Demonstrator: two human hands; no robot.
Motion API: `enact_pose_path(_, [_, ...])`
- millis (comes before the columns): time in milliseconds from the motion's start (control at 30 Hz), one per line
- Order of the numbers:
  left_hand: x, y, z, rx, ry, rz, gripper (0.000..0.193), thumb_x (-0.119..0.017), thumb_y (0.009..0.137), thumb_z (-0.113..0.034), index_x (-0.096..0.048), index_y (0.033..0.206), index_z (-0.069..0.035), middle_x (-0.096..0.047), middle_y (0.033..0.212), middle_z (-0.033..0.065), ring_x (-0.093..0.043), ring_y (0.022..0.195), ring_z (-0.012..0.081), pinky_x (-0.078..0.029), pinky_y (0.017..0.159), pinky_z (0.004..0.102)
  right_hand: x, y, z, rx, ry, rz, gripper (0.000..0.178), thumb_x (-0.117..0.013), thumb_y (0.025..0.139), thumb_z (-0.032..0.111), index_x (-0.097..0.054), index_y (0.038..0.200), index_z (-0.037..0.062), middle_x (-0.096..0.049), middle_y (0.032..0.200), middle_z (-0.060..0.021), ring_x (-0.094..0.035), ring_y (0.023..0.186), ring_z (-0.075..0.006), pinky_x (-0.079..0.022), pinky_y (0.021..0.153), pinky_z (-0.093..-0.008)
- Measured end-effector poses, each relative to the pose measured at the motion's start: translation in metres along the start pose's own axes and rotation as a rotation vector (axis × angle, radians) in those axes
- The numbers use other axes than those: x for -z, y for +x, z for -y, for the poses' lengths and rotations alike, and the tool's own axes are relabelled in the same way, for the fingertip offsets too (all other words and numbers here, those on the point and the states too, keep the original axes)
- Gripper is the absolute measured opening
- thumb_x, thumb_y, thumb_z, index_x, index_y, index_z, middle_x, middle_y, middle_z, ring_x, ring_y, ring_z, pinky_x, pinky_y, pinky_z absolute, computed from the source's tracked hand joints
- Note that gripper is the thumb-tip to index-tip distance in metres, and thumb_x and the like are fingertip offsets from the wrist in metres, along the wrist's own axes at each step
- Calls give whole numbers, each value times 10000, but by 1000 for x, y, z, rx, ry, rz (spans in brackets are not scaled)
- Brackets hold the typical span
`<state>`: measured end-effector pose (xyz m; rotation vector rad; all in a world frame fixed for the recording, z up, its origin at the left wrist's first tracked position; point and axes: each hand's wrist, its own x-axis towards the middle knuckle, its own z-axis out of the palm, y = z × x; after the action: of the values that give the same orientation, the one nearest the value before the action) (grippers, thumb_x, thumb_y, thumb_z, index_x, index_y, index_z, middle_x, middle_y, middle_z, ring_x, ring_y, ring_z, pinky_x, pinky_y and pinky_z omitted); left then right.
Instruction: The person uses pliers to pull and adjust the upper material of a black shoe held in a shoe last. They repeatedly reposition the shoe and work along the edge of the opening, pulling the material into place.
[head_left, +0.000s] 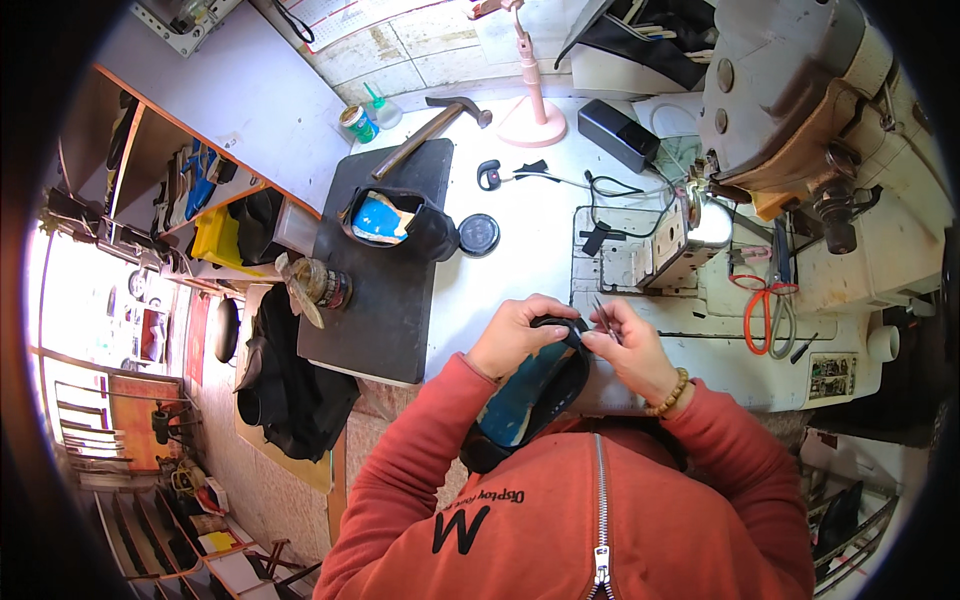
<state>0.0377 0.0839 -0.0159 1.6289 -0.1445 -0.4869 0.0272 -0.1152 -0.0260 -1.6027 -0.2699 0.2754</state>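
A black shoe [562, 392] with a blue inner lining lies tilted against my body at the table's front edge. My left hand [515, 338] is closed on the shoe's upper rim, thumb and fingers pinching the edge. Close beside it, my right hand [640, 358] is closed on a thin, pointed metal tool [603, 316], whose exact kind is too small to make out. The right fingertips are at the same rim of the shoe. A second black shoe [432, 232], also blue inside, rests on a dark board [385, 310] to the left.
On the board stands a jar with a brush [328, 286]; a hammer [425, 135] lies across its far corner. A round black lid [479, 235] is near. The sewing machine [690, 235], with cables around it, occupies the right. Orange-handled scissors [758, 318] lie there. A pink stand [533, 115] is behind.
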Motion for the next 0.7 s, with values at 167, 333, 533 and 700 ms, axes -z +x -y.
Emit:
enact_pose_path(167, [-7, 0, -3, 115, -78, 52, 222, -619, 801, -5, -664, 1019, -6, -633, 913, 52, -582, 821, 102, -470, 738, 242, 32, -15, 21, 220, -726, 99, 213, -617, 832, 264, -568, 890, 65, -593, 722, -122, -602, 653, -295, -458, 558, -377])
enact_pose_path(333, [-16, -3, -5, 110, -41, 60, 211, -602, 814, -4, -667, 1015, -2, -638, 882, 60, -586, 794, 107, -473, 725, 243, 41, -17, 42, 266, -952, 221, 207, -634, 797, 280, -587, 869, 91, -613, 742, -78, -609, 650, -276, -472, 553, -375])
enact_pose_path(533, [-16, -3, -5, 91, 22, 51, 209, -587, 810, 7, -663, 1006, 14, -639, 877, 77, -595, 790, 124, -478, 729, 248, 38, -13, 56, 321, -1135, 289, 203, -635, 791, 297, -599, 847, 106, -606, 718, -51, -611, 628, -258, -478, 539, -368])
enact_pose_path(700, [-15, -3, -3, 82, -40, 58, 209, -585, 809, 7, -659, 1002, 26, -646, 871, 77, -595, 776, 123, -483, 726, 249, 35, -6, 62, 339, -1250, 343, 189, -622, 801, 298, -603, 813, 111, -597, 700, -55, -608, 598, -249, -477, 525, -361])
